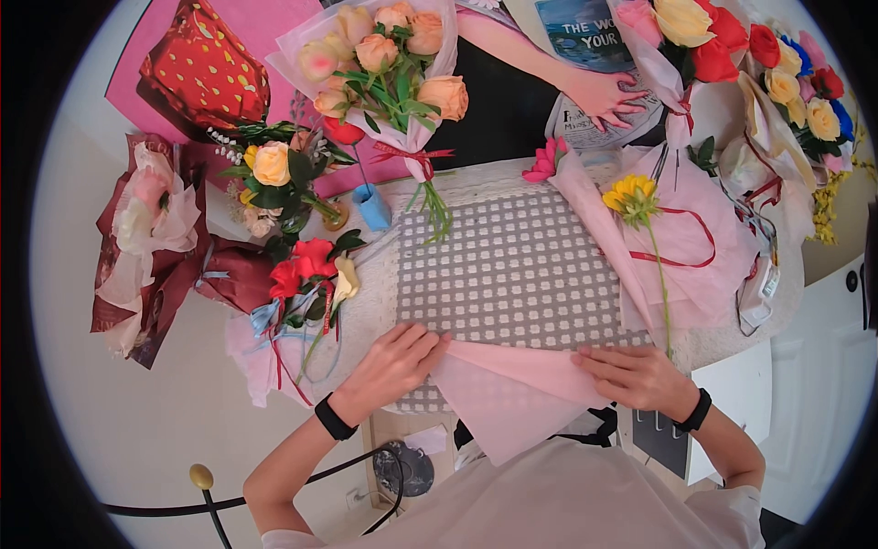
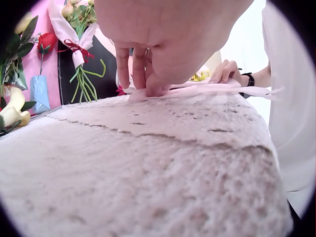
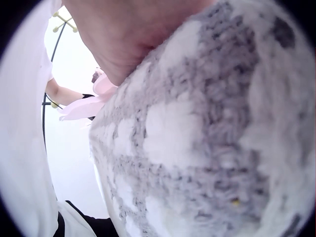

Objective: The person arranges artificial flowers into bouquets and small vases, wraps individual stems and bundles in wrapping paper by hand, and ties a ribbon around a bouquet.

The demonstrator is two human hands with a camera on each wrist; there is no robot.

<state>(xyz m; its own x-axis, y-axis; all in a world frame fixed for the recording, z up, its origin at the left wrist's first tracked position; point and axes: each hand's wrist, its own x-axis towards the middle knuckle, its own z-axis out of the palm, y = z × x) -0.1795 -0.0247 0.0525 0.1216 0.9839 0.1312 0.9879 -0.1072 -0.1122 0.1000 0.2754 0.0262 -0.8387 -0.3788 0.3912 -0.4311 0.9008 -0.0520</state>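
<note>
A folded sheet of pale pink wrapping paper [image 1: 512, 393] lies along the near edge of the table, one pointed part hanging over toward the person's lap. At its left end my left hand [image 1: 398, 359] pinches the fold between thumb and fingertips. The left wrist view shows those fingers [image 2: 139, 69] bent down onto the paper [image 2: 192, 90] close over the tabletop. My right hand [image 1: 636, 377] grips the opposite end of the fold with curled fingers. In the right wrist view its palm [image 3: 133, 39] is low over the checked mat [image 3: 173, 133], fingertips hidden.
A yellow sunflower [image 1: 631, 199] lies on pink paper [image 1: 686, 274] at the right. A peach rose bouquet [image 1: 393, 91] is behind the grey checked mat [image 1: 503, 265]. Red roses [image 1: 306, 265] and a small blue vase [image 1: 371, 209] stand left. More bouquets [image 1: 805, 91] crowd the back right.
</note>
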